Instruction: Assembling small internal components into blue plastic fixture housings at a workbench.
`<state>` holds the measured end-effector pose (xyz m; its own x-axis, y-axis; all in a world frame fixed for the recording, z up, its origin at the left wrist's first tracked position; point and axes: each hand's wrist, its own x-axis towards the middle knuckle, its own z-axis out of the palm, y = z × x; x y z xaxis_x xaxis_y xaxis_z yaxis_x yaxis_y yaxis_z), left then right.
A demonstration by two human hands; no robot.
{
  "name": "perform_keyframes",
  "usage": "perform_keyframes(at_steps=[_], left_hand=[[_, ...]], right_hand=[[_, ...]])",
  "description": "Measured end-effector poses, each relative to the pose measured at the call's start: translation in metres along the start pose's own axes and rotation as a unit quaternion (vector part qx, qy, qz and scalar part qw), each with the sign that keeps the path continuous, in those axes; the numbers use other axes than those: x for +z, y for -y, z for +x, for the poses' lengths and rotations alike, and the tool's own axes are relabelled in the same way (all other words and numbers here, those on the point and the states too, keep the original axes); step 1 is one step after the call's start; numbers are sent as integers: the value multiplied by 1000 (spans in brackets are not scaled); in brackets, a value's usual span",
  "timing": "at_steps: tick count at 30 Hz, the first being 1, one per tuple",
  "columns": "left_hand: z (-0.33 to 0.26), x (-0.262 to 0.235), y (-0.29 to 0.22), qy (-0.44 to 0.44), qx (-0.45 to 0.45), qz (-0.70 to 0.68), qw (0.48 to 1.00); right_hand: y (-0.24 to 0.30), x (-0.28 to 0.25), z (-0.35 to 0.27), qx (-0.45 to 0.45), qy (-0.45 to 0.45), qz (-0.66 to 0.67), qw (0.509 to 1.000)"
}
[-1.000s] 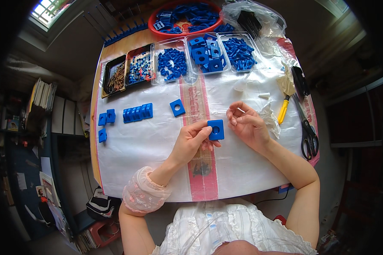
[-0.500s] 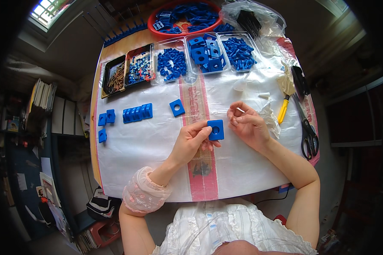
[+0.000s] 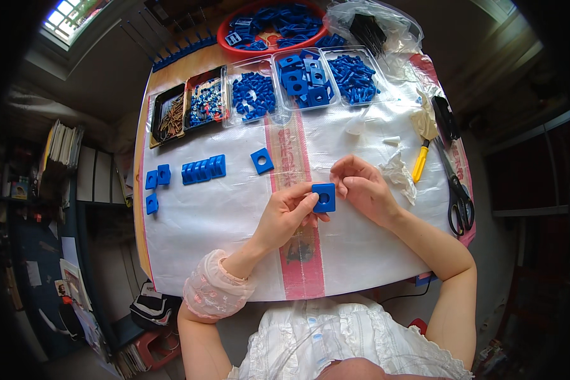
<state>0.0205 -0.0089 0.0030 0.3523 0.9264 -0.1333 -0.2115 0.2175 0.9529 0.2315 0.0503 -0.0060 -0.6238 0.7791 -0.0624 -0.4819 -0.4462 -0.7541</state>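
My left hand (image 3: 286,212) is closed on a square blue plastic block with a round hole (image 3: 327,190), gripping its left edge between thumb and fingers above the table. Close to the block's right side is my right hand (image 3: 368,195), its fingers curled and thumb drawn in. Whether a small part sits in those right fingertips is too hard to see. A similar loose block (image 3: 261,161) lies flat beyond my left hand. Farther left stands a tight row of blue blocks (image 3: 203,170), and several single blocks (image 3: 164,174) lie near the table's left edge.
Along the back are clear trays of small blue parts (image 3: 253,95), holed blocks (image 3: 294,82) and blue pegs (image 3: 356,79). Black trays hold screws (image 3: 171,119) and nuts (image 3: 207,101). A red basin (image 3: 221,35) stands behind. At right lie a yellow-handled tool (image 3: 420,166) and black scissors (image 3: 460,212).
The held block has shifted slightly right and down. My right hand has come a little left toward it, with its fingers more curled.
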Motion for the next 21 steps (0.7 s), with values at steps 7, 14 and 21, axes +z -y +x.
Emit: perform_keyframes(at_steps=[7,14,21], left_hand=[[-4,5,-2,2,39,89,995],[-4,5,0,4,35,95,995],[-3,4,2,8,27,98,995]], right_hand=[[2,13,-4,-11,14,-196,980],[1,11,-5,7,6,-207,978],[2,11,-4,14,-9,-191,981]])
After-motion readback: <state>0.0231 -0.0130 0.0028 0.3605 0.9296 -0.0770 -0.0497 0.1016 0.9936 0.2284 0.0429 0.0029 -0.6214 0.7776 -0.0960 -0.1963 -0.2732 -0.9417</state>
